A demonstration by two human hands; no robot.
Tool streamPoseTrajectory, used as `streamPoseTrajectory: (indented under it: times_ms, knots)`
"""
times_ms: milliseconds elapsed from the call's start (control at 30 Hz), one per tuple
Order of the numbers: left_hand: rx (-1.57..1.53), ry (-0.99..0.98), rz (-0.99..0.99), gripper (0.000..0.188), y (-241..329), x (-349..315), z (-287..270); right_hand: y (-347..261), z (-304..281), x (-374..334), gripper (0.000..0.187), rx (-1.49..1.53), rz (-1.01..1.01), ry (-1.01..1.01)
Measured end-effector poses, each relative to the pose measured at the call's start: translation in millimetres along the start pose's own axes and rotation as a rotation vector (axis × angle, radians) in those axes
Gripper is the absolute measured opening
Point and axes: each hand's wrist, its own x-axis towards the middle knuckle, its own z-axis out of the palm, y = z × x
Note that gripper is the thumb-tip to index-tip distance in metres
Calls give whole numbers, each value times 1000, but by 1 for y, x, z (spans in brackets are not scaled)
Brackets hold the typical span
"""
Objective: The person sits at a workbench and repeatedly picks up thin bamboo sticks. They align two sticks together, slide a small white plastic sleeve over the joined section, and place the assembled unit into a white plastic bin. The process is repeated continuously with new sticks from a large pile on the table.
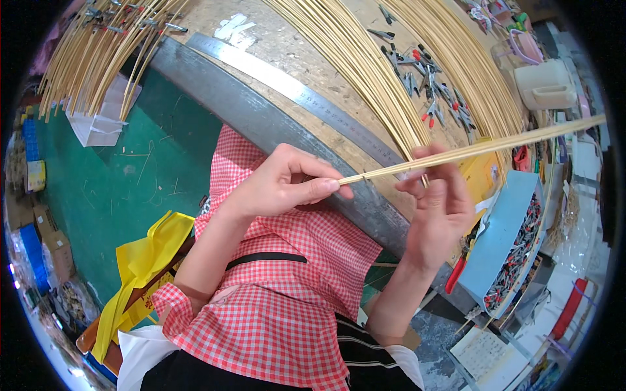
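Observation:
A few thin pale bamboo strips (515,141), gathered together, run from the middle of the view out to the right rim. My left hand (277,186) pinches their near end between thumb and fingers. Farther along, the fingers of my right hand (438,212) are curled around the same strips, and a short dark-tipped end shows by its fingertips. Small dark marks sit on the strips close to my left thumb. Below them a long steel ruler (297,94) lies on the wooden workbench (287,39), behind its grey metal edge.
Long bundles of bamboo strips (352,58) spread over the bench, with red- and black-tipped clips (427,81) between them. More clips fill a light blue box (499,241) at right. Clipped strips (104,58) overhang the far left. A white jug (546,85) stands far right.

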Motion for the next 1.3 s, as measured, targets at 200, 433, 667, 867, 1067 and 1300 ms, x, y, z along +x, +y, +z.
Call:
streamPoseTrajectory:
  times_ms: [200,433,667,867,1067,1300]
  knots:
    - [135,-70,-122,21,13,-3,-8,4,-24,10,21,399,-3,-30]
    - [623,250,307,27,33,-5,-10,14,9,-19,12,321,130,-66]
    - [718,275,516,26,51,-5,27,49,45,-56,8,178,139,-186]
    - [785,330,538,17,42,-9,27,49,46,-53,15,-22,83,-313]
    - [931,389,586,17,40,-10,22,3,24,-25,12,118,163,-97]
    - [959,290,537,15,37,-10,18,-5,-8,-8,15,211,-27,-85]
